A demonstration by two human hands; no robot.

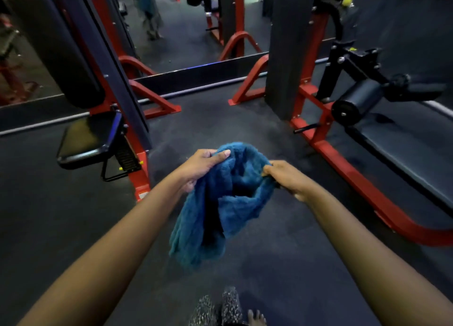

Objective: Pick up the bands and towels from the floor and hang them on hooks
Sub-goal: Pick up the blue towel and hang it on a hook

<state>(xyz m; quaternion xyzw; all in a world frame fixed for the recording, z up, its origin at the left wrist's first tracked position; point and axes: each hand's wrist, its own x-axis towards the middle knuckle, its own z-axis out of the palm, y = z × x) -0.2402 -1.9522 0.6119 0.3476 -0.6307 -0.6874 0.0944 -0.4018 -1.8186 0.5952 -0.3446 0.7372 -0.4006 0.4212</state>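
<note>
A blue towel (pixel 220 203) hangs bunched in the air above the dark gym floor, at the centre of the view. My left hand (pixel 201 166) grips its upper left edge, thumb laid over the cloth. My right hand (pixel 286 178) pinches the upper right edge. The towel's lower part droops freely between my forearms. No bands and no hooks are in view.
A red-framed machine with a black seat (pixel 85 139) stands to the left. Another red frame (pixel 362 178) with a black roller pad (pixel 355 102) runs along the right. A mirror wall (pixel 186 31) lies ahead. My legs (pixel 220 308) show at the bottom edge.
</note>
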